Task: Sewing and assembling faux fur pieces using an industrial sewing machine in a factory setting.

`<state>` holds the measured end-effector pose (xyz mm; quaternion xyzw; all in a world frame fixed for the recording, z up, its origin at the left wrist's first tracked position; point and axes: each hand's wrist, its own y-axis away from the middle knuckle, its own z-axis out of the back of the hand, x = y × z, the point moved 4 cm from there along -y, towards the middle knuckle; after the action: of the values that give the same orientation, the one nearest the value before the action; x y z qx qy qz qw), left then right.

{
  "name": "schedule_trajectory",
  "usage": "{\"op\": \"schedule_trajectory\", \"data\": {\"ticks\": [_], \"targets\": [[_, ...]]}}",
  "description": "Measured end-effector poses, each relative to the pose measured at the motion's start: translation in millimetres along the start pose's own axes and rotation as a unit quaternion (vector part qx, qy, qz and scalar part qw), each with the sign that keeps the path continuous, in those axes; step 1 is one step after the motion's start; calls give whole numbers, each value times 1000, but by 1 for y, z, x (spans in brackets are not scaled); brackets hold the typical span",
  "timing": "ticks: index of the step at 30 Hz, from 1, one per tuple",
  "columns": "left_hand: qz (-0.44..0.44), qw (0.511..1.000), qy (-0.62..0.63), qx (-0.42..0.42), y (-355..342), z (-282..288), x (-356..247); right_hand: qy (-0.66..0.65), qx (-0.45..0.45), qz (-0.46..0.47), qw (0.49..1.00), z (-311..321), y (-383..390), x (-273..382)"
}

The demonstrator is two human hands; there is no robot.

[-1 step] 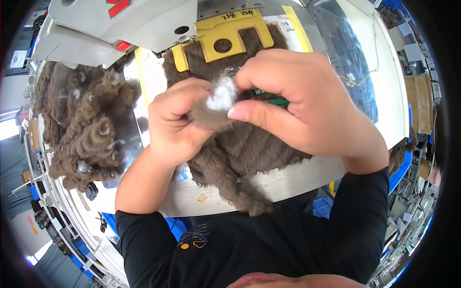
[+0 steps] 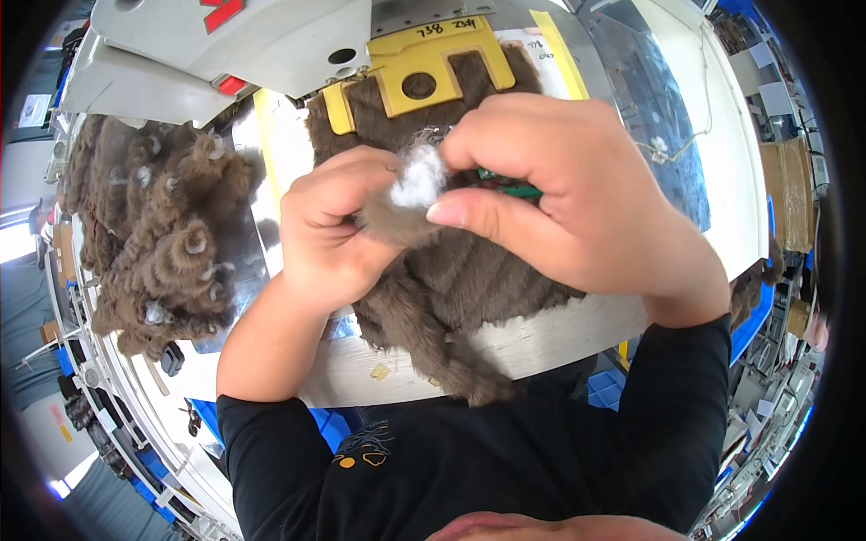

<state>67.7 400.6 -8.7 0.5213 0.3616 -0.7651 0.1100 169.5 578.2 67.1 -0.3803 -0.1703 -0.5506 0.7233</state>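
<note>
1. Head view, centre of the frame: the left hand (image 2: 329, 230) pinches a small brown furry piece (image 2: 397, 224) with a tuft of white stuffing (image 2: 419, 178) showing at its top; the fingers are closed tight on it.
2. The right hand (image 2: 577, 194) curls over from the right, thumb pressed to the same piece; something green (image 2: 516, 188) sits under its fingers, too hidden to tell.
3. Beneath both lies a larger brown fur panel (image 2: 451, 288) on the white worktable (image 2: 559, 338); a yellow template (image 2: 431, 56) sits at upper centre.
4. A pile of brown fur pieces (image 2: 153, 234) fills the left side.

Counts: two hands (image 2: 334, 234), (image 2: 577, 194); one fur piece (image 2: 451, 288); one white tuft (image 2: 420, 178); one yellow template (image 2: 433, 56); one fur pile (image 2: 158, 234).
</note>
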Motion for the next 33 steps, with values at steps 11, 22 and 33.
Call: {"op": "schedule_trajectory", "data": {"ticks": [11, 22, 33], "targets": [[-38, 998, -44, 33, -5, -1, -6, -10, 16, -37, 999, 10, 1, 1], [-58, 994, -75, 60, -7, 3, -16, -34, 29, -71, 997, 9, 1, -2], [-62, 994, -71, 50, -8, -1, -15, -21, 19, -22, 999, 6, 1, 3]]}}
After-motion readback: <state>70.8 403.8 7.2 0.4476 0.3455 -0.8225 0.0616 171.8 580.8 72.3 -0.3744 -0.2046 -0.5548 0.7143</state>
